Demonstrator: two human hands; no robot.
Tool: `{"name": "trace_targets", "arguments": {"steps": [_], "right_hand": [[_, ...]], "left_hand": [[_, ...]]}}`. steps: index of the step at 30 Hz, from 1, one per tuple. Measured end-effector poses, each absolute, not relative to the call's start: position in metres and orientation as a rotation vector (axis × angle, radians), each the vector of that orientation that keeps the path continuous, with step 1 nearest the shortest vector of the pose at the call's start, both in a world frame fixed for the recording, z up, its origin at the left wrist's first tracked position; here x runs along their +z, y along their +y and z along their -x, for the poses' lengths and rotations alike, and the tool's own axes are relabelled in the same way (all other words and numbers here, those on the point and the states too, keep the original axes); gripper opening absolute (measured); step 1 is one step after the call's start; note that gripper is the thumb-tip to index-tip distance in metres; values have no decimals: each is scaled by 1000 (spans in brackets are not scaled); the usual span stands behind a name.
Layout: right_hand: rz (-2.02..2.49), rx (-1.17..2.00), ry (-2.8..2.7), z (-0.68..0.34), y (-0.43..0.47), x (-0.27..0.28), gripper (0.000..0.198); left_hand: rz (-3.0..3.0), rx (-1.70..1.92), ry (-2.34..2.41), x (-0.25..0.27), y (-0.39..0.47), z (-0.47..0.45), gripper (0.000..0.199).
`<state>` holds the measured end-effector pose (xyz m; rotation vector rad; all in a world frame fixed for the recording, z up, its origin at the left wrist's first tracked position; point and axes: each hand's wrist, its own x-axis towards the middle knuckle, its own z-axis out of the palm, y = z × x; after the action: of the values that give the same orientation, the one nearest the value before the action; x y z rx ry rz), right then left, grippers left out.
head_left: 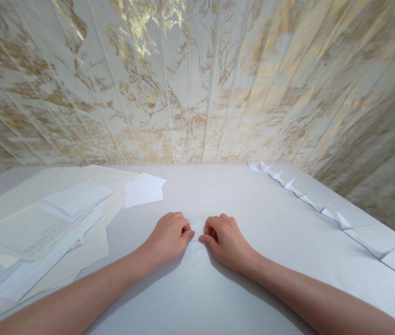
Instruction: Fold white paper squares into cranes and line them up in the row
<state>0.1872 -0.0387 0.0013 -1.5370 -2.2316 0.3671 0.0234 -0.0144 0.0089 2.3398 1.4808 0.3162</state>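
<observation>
Between my two hands is a small piece of white paper [197,234], low on the white table and hard to tell from its surface. My left hand [172,235] has its fingers curled in, with thumb and forefinger pinched at the paper's left side. At the right side my right hand [226,239] pinches it in the same way. Only a narrow strip shows between the thumbs, with what looks like a crease across it. The fingers cover the rest of the paper, so its full shape is hidden.
Several folded white paper cranes [290,186] stand in a row along the table's right edge. Loose white paper squares [145,190] lie at the back left. Further left, stacked and printed sheets [47,228] spread over larger cream sheets. A gold-patterned curtain [183,93] hangs behind the table [211,186].
</observation>
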Motion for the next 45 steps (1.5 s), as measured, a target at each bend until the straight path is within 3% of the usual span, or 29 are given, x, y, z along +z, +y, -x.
{"name": "trace_targets", "arguments": {"steps": [20,29,35,41,45], "right_hand": [[1521,382,-2234,-188,-39,2,14],[1516,406,-2222,-189,-39,1,7],[1254,501,-2273,-195,-28,3,41],[1152,606,-2239,-198,-23,4,17],[1198,704,-1984,-197,-26,-1,12]], "left_hand": [[-2373,342,1455,8,-16,-20,3],[-2323,382,1539,5,-17,-23,19],[-2254,344,1461,11,-14,-20,21],[-2214,465,1423,8,-15,-14,22],[-2158,585,1442,6,-19,-14,31]]}}
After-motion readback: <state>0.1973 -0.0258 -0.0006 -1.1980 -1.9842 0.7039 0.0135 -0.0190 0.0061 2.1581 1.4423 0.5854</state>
